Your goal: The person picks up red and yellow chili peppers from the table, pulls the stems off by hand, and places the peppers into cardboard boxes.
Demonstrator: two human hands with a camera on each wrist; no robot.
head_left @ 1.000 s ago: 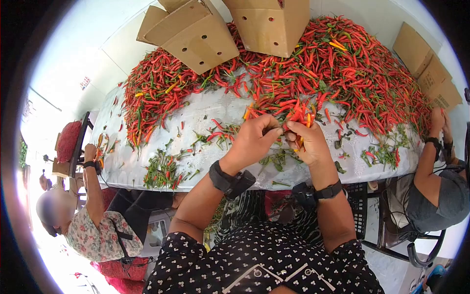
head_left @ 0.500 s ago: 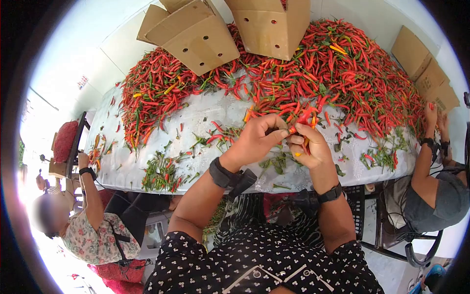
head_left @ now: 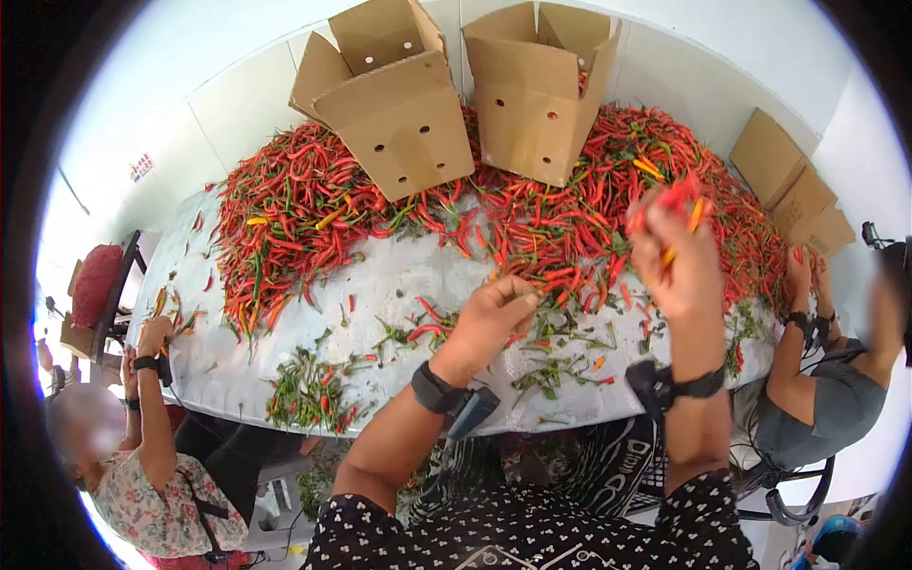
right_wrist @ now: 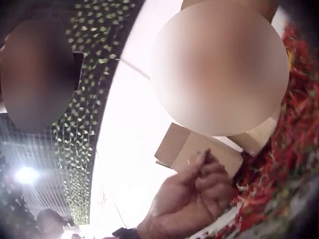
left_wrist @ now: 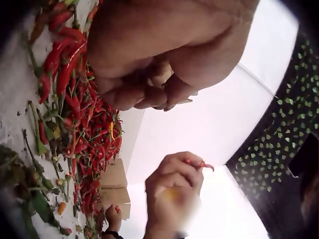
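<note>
At the upper left of the head view, a small red-and-blue wall marking point(head_left: 141, 167) is too small to read, as is faint print on the folded brown cardboard point(head_left: 765, 161) at the right. Two open brown cardboard boxes with round holes point(head_left: 404, 119) point(head_left: 527, 109) stand at the upper middle, hiding part of the long red chilli pile point(head_left: 294, 180) on the pale table point(head_left: 389, 275).

Right of centre, the right hand point(head_left: 679, 261) has its fingers bent round a blurred bunch of red and orange chillies point(head_left: 676, 198), raised over the pile. In the middle, the left hand point(head_left: 489, 323) has its fingers curled, thumb tip against the index finger; no chilli shows in its grip.

A heap of green stalks point(head_left: 309, 394) lies at lower left, more scattered stalks point(head_left: 556, 375) between the forearms. A person in a floral top point(head_left: 166, 503) sits at lower left, another in dark grey point(head_left: 841, 404) at the right.
</note>
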